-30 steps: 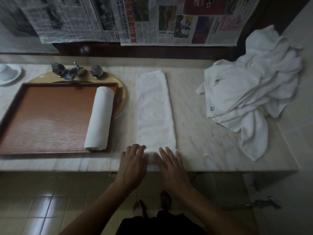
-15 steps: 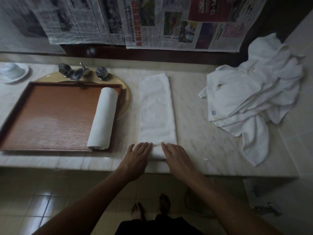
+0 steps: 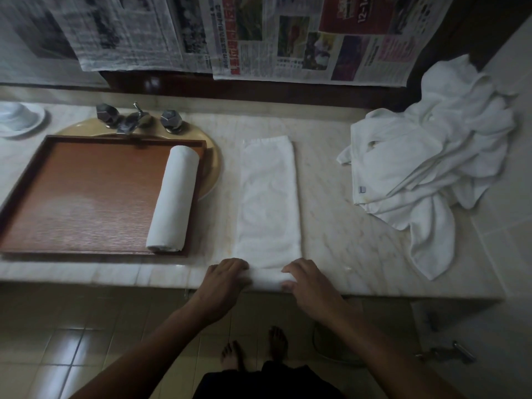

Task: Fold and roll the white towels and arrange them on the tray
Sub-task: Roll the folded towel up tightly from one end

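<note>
1. The folded towel (image 3: 269, 203) lies as a long strip on the counter (image 3: 345, 243), running from 12 o'clock down to 6 o'clock, just right of the tray (image 3: 86, 197). Its near end is turned up into a small roll (image 3: 266, 279) at the counter's front edge.
2. The left hand (image 3: 224, 280) curls its fingers over the roll's left end; the right hand (image 3: 309, 280) does the same on the right end. Both are closed loosely around the roll, pressing it down, not pinching.
3. Step in hand, as judged: the start of rolling the second towel. Only the first turn looks made; nearly the whole strip lies flat beyond the hands.
4. The next move likely calls for pushing the roll toward 12 o'clock with even pressure from both hands, so the ends stay flush and the roll stays tight.
5. At 9 o'clock, the tray sits over the sink (image 3: 213, 165), with one rolled towel (image 3: 174, 198) lying along its right side. The finished roll would go beside it, on the bare wood to its left.
6. At 2 o'clock, a heap of towels (image 3: 426, 168) waits, unfolded, well apart from the hands.
</note>
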Demonstrator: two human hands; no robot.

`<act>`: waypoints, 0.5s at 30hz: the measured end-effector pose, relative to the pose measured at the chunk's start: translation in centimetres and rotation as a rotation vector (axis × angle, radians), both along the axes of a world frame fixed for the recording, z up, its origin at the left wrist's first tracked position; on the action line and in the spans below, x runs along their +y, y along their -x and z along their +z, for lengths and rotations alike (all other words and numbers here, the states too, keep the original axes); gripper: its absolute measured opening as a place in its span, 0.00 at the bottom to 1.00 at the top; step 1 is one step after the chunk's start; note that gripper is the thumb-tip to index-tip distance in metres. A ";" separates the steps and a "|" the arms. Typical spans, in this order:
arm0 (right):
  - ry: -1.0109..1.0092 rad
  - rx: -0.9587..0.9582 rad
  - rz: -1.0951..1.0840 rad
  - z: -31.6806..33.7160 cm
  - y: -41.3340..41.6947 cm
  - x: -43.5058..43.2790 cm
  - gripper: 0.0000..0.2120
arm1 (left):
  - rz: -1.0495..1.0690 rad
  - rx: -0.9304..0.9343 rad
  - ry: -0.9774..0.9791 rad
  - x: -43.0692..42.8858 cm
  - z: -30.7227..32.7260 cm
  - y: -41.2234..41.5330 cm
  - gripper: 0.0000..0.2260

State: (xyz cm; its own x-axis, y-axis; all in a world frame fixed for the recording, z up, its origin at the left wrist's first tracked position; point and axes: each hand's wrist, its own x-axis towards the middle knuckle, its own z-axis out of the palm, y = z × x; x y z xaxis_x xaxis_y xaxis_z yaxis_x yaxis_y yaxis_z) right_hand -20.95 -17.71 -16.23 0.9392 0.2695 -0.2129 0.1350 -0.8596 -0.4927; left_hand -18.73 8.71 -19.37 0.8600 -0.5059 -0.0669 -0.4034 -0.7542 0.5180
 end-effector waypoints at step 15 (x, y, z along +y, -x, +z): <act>0.299 -0.288 0.126 -3.1 3.5 4.0 0.39 | 0.227 0.053 -0.175 -2.1 1.6 -1.9 0.18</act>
